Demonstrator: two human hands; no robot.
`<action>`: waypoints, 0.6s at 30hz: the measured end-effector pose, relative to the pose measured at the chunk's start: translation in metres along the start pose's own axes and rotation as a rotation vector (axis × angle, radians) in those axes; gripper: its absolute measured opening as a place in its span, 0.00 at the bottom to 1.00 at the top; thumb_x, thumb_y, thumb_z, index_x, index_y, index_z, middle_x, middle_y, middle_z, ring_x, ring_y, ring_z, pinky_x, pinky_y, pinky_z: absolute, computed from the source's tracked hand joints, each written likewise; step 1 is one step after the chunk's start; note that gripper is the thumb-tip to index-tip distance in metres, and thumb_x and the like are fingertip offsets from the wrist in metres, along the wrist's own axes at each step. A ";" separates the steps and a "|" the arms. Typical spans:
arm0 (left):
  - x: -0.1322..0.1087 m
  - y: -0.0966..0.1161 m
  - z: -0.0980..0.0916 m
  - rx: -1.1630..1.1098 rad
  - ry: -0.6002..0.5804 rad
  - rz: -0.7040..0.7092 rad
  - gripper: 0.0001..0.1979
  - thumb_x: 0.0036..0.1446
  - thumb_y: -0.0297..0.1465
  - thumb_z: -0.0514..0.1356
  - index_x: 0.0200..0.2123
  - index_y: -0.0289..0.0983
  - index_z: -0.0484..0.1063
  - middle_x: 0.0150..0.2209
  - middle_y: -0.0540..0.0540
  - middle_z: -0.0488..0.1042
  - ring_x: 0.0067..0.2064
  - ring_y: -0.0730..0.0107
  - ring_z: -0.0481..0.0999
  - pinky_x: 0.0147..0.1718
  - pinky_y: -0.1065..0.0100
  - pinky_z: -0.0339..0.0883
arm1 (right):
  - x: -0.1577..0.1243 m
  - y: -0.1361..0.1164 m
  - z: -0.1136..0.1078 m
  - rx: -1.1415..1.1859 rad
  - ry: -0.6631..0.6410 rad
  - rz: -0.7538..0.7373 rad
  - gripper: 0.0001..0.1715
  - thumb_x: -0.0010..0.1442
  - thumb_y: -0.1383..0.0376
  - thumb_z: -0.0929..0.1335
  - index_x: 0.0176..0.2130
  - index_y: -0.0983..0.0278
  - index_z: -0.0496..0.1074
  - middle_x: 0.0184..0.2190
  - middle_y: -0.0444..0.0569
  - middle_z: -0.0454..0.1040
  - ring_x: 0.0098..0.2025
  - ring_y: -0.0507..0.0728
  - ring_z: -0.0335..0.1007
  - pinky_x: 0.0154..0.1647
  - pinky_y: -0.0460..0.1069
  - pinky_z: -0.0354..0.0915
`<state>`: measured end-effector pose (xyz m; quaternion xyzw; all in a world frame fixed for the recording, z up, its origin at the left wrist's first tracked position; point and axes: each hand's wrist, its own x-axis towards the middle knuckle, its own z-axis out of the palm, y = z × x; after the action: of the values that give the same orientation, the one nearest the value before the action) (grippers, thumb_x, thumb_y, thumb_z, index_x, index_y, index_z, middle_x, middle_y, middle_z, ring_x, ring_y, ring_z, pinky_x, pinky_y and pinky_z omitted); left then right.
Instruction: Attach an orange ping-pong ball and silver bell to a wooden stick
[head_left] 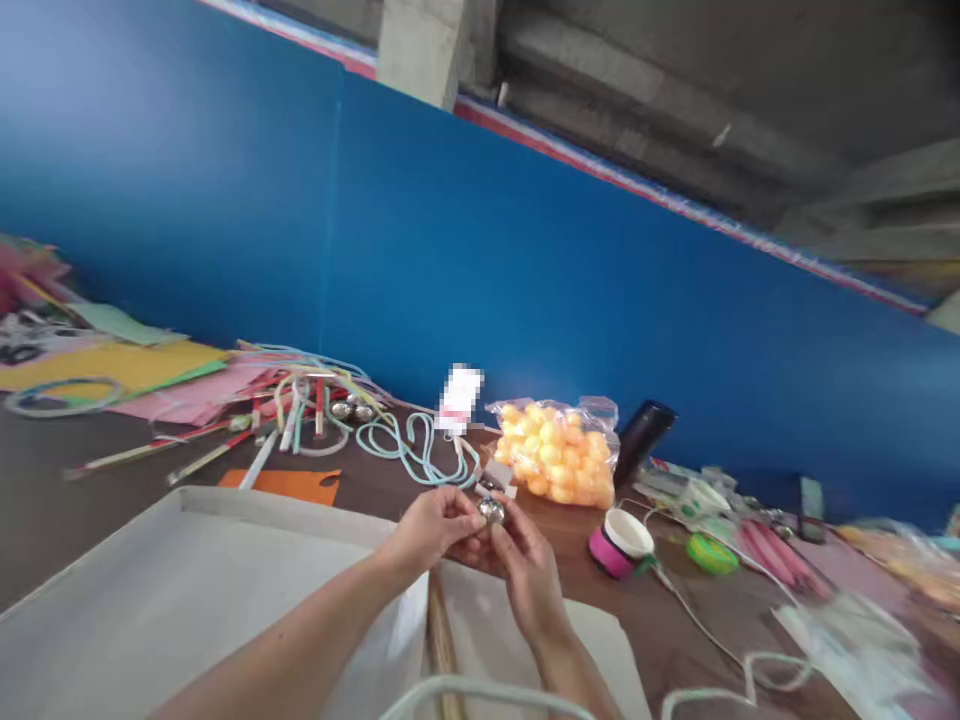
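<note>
Both my hands meet above the brown table (pixel 52 520), pinching a small shiny metal ball (pixel 492 510) between their fingertips. My left hand (pixel 431 528) comes in from the lower left, its fingers closed on the ball's left side. My right hand (pixel 525 570) rises from below, its fingers curled on the ball's right side. Just beyond the ball lie a small white piece (pixel 501 473) and a light blue cord (pixel 409 445). A clear bag of orange balls (pixel 555 450) sits a little further back on the right.
A large white tray (pixel 150 590) lies at front left, a white sheet (pixel 480 610) beside it. Coloured paper, sticks and cords clutter the back left. A pink-and-white tape roll (pixel 621 542), a dark cylinder (pixel 643 435), a green disc (pixel 711 553) and wires lie to the right. A blue wall stands behind.
</note>
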<state>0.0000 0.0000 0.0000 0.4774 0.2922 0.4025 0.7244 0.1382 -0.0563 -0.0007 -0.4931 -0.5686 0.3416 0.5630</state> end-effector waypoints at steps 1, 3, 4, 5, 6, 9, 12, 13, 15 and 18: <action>0.001 0.000 -0.001 -0.001 -0.006 0.000 0.17 0.40 0.37 0.66 0.25 0.33 0.62 0.20 0.51 0.71 0.20 0.79 0.70 0.23 0.71 0.69 | 0.000 0.001 0.000 0.006 0.005 0.001 0.21 0.59 0.61 0.65 0.52 0.63 0.66 0.49 0.50 0.70 0.51 0.62 0.64 0.52 0.54 0.59; 0.001 0.000 -0.002 0.005 -0.013 0.000 0.17 0.40 0.37 0.66 0.25 0.33 0.62 0.20 0.51 0.72 0.20 0.79 0.70 0.23 0.71 0.69 | 0.000 0.001 0.001 0.030 0.012 0.009 0.21 0.59 0.60 0.65 0.52 0.63 0.66 0.49 0.51 0.70 0.51 0.63 0.64 0.52 0.55 0.59; 0.001 0.000 -0.002 0.011 -0.013 -0.001 0.17 0.40 0.37 0.66 0.25 0.33 0.62 0.20 0.50 0.72 0.20 0.78 0.70 0.23 0.71 0.69 | -0.001 0.002 0.001 0.047 0.014 0.016 0.22 0.59 0.60 0.65 0.52 0.63 0.66 0.49 0.51 0.70 0.51 0.63 0.64 0.52 0.55 0.60; 0.001 0.001 -0.002 0.021 -0.012 -0.001 0.17 0.40 0.37 0.66 0.25 0.33 0.62 0.21 0.50 0.73 0.20 0.78 0.70 0.23 0.71 0.69 | -0.001 0.001 0.002 0.070 0.016 0.025 0.22 0.59 0.59 0.66 0.52 0.63 0.66 0.49 0.51 0.71 0.51 0.63 0.64 0.51 0.55 0.60; 0.001 0.001 -0.002 0.035 -0.008 -0.003 0.17 0.40 0.37 0.66 0.25 0.34 0.62 0.21 0.49 0.73 0.20 0.77 0.71 0.23 0.70 0.69 | -0.001 0.001 0.002 0.095 0.014 0.037 0.23 0.58 0.59 0.66 0.52 0.63 0.66 0.48 0.51 0.71 0.50 0.63 0.65 0.51 0.55 0.61; 0.000 0.004 -0.001 0.076 0.005 -0.006 0.17 0.41 0.38 0.66 0.25 0.34 0.62 0.21 0.47 0.74 0.20 0.75 0.72 0.23 0.69 0.69 | -0.003 -0.002 0.002 0.161 0.011 0.066 0.23 0.58 0.60 0.67 0.52 0.61 0.66 0.47 0.50 0.72 0.51 0.63 0.64 0.50 0.54 0.62; -0.001 0.007 0.000 0.090 -0.013 -0.002 0.17 0.42 0.39 0.65 0.25 0.34 0.61 0.21 0.46 0.75 0.20 0.74 0.72 0.21 0.70 0.68 | -0.004 -0.002 0.002 0.210 -0.005 0.085 0.22 0.58 0.60 0.67 0.52 0.61 0.67 0.47 0.50 0.71 0.48 0.62 0.66 0.43 0.52 0.66; -0.001 0.007 0.001 0.092 -0.018 0.000 0.17 0.42 0.39 0.65 0.25 0.35 0.61 0.21 0.46 0.75 0.19 0.74 0.72 0.20 0.71 0.67 | -0.004 -0.002 0.003 0.230 -0.018 0.096 0.22 0.58 0.60 0.67 0.52 0.61 0.66 0.47 0.51 0.71 0.44 0.61 0.68 0.39 0.51 0.68; -0.001 0.007 0.000 0.103 -0.011 0.008 0.18 0.42 0.40 0.64 0.25 0.35 0.61 0.19 0.47 0.74 0.17 0.74 0.70 0.17 0.72 0.65 | -0.004 0.001 0.006 0.276 -0.046 0.122 0.22 0.59 0.60 0.66 0.52 0.61 0.66 0.44 0.52 0.72 0.36 0.58 0.70 0.32 0.50 0.68; -0.001 0.005 -0.003 0.095 0.018 0.008 0.18 0.42 0.41 0.65 0.25 0.35 0.61 0.18 0.50 0.72 0.16 0.77 0.67 0.16 0.74 0.64 | -0.002 0.006 0.010 0.336 -0.057 0.147 0.22 0.60 0.60 0.65 0.53 0.61 0.64 0.34 0.50 0.73 0.28 0.54 0.68 0.26 0.47 0.66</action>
<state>-0.0041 0.0016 0.0038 0.5088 0.3158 0.3951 0.6966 0.1296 -0.0548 -0.0085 -0.4227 -0.4816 0.4856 0.5946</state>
